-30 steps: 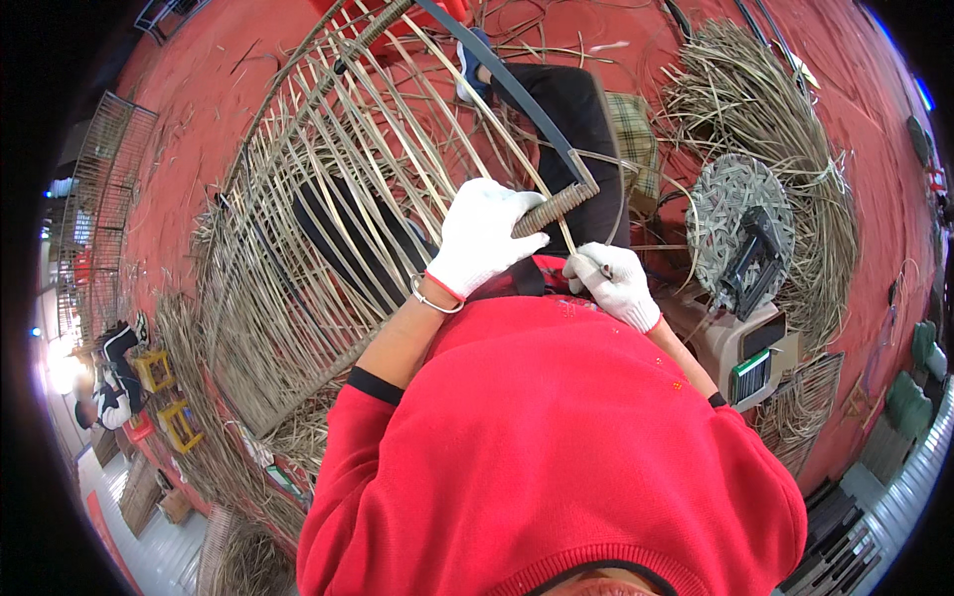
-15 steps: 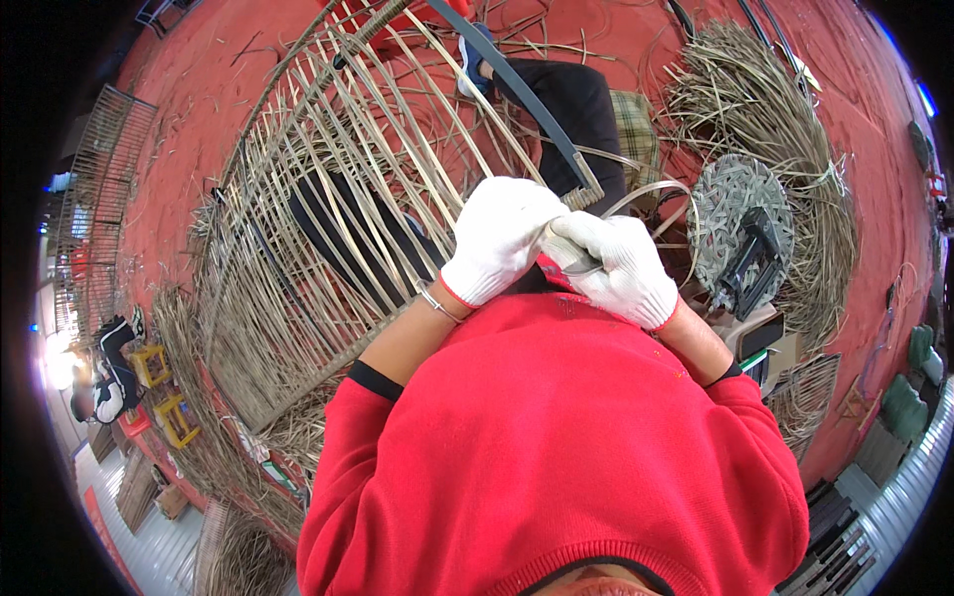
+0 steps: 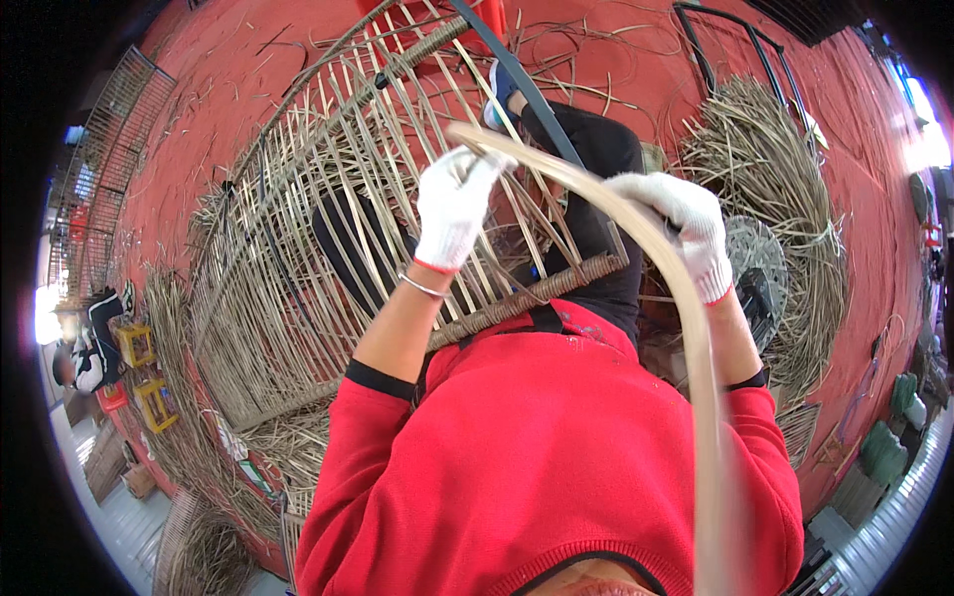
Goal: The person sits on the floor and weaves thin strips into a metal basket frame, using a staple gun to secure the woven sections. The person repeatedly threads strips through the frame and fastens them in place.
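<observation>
My left hand (image 3: 455, 204), in a white glove, grips one end of a long pale rattan strip (image 3: 636, 238) above a half-woven cane frame (image 3: 298, 248). Farther along, my right hand (image 3: 686, 233), also gloved, holds the same strip. From there the strip arcs down past my right arm, blurred, to the lower edge. The frame leans across my lap, with a wrapped cane rail (image 3: 537, 293) along its near edge and a dark metal bar (image 3: 522, 84) on its right side. My red sweater fills the bottom.
A heap of loose rattan strips (image 3: 765, 179) lies on the red floor at the right, beside a round woven piece (image 3: 750, 253). More cane bundles (image 3: 189, 437) lie at the lower left. Another person (image 3: 94, 338) sits near yellow stools (image 3: 149, 397) at far left. A wire rack (image 3: 109, 129) stands upper left.
Both hands have risen from the wrapped rail and moved apart. A long rattan strip now runs between them and swings down past my right side.
</observation>
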`<state>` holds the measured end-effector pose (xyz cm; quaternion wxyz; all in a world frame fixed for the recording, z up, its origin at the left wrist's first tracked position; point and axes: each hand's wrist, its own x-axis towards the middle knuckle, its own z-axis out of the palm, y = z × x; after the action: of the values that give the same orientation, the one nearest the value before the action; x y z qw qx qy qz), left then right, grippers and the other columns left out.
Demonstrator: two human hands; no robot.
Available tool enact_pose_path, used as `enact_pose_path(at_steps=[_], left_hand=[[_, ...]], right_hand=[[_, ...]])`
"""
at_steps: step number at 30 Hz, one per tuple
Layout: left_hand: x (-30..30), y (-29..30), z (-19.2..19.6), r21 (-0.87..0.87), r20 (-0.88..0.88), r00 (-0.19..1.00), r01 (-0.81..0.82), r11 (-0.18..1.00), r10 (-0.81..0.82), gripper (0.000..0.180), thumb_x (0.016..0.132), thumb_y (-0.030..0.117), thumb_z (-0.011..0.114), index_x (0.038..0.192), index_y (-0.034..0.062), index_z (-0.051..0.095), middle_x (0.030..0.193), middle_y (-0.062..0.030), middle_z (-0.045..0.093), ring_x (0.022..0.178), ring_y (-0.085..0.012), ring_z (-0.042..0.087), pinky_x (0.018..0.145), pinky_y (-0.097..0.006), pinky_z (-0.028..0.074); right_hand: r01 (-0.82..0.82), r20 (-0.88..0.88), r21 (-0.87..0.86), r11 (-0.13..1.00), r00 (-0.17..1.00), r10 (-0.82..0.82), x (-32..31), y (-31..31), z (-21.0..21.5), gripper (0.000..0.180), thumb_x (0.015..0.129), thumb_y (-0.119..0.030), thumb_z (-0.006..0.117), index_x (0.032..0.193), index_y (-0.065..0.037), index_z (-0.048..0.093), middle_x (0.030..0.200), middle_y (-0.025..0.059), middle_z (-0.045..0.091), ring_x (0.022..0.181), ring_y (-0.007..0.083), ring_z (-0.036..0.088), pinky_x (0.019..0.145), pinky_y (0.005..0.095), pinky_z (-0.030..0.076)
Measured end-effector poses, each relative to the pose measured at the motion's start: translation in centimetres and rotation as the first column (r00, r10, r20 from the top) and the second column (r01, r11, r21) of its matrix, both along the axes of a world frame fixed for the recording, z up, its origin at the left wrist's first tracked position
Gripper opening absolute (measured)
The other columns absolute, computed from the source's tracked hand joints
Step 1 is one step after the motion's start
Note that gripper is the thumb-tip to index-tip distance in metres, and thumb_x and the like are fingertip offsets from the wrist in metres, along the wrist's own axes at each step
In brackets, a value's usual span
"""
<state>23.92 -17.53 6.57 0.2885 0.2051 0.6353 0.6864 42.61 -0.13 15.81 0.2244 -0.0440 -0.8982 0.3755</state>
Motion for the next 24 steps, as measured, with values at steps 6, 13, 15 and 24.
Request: enact_pose_path(at_steps=[6,13,15,24], left_hand=[[-10.7,2.0,0.8,-0.266,-0.225,0.97,-0.147,0.953,0.087,0.021,0.098,0.022,0.066,0.094,0.0044,0.079,0.085,0.0023,0.072,0.078,-0.0048,0.059,0.073,-0.024,0.046],[-21.6,4.9,1.7,-0.178,-0.533,0.839,-0.241,0.954,0.112,0.031,0.089,0.038,0.073,0.091,0.0078,0.078,0.071,-0.0079,0.066,0.067,-0.0173,0.059,0.068,-0.034,0.046],[-24.2,5.6,1.4,-0.306,-0.563,0.824,-0.147,0.941,-0.055,0.035,0.09,0.041,0.07,0.089,0.0073,0.078,0.071,-0.0059,0.065,0.066,-0.0163,0.057,0.066,-0.033,0.045],[-30.4,10.2,-4.4,-0.438,-0.276,0.925,0.12,0.891,-0.26,0.017,0.094,0.018,0.072,0.098,0.0032,0.078,0.081,0.0014,0.07,0.074,-0.0061,0.056,0.067,-0.025,0.044]], right_hand=[[-0.01,0.091,-0.026,1.0,0.996,0.012,-8.5,2.3,-0.5,0.024,0.092,-0.019,0.072,0.111,-0.004,0.072,0.096,0.0147,0.073,0.087,0.0283,0.072,0.078,0.0333,0.055],[-0.128,0.183,0.023,0.991,0.976,0.122,-22.3,5.6,-2.3,0.025,0.096,-0.03,0.067,0.112,-0.012,0.073,0.096,0.0092,0.074,0.087,0.0253,0.072,0.077,0.0341,0.056],[-0.119,0.245,0.105,0.987,0.965,0.09,-25.8,6.3,-3.4,0.023,0.096,-0.029,0.066,0.113,-0.014,0.073,0.097,0.0089,0.074,0.088,0.0273,0.071,0.08,0.0346,0.055],[-0.263,0.18,0.28,0.923,0.959,0.219,-35.0,9.7,-7.9,0.021,0.096,-0.028,0.065,0.114,-0.02,0.072,0.108,0.0063,0.072,0.102,0.0293,0.068,0.09,0.0389,0.054]])
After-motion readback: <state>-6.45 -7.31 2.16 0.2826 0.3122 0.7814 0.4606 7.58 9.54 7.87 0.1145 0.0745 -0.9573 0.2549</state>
